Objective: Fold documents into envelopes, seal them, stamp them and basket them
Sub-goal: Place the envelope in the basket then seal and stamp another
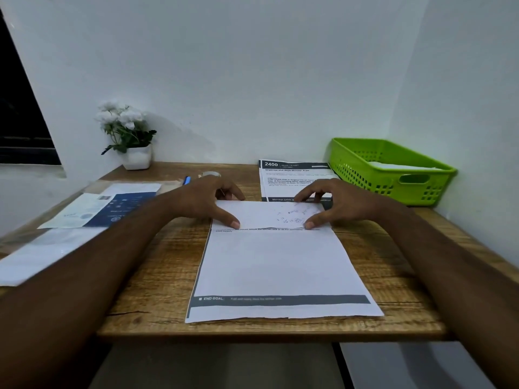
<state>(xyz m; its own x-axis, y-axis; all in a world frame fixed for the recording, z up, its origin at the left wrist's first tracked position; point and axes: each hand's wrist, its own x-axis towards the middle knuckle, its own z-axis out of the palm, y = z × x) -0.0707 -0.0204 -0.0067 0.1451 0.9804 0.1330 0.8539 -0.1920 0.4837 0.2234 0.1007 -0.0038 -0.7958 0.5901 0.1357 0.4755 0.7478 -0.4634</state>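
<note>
So both hands are down on the sheet (275, 265) in the middle of the bench (157, 248), and its far end is folded back toward the person, making a flap (266, 213) with some scribbly marks on it. The left hand (209, 200) is spread wide and arched, thumb tip pressing the near edge of the flap at its left corner, fingertips down at the far crease. The right hand (335, 203) mirrors it at the right corner: thumb on the near edge, fingers reaching to the crease. Neither hand is wrapped around anything; they're just pressing the paper flat. The rest of the sheet runs back from the thumbs toward the person, with a dark "END GOAL" bar near its close edge. Just past the right hand's fingertips lies another printed page (292, 178) headed "2400", partly hidden by the fingers. Further out to the right of that hand sits a green basket (415, 179) against the wall, with something white inside, can't tell what. Beyond the left hand there's a blue pen (187, 180), and further back a white pot of white flowers (136, 157). Left of the left forearm lie a blue-and-white leaflet (112, 209) and, nearer the person, a plain white paper (42, 254).
</note>
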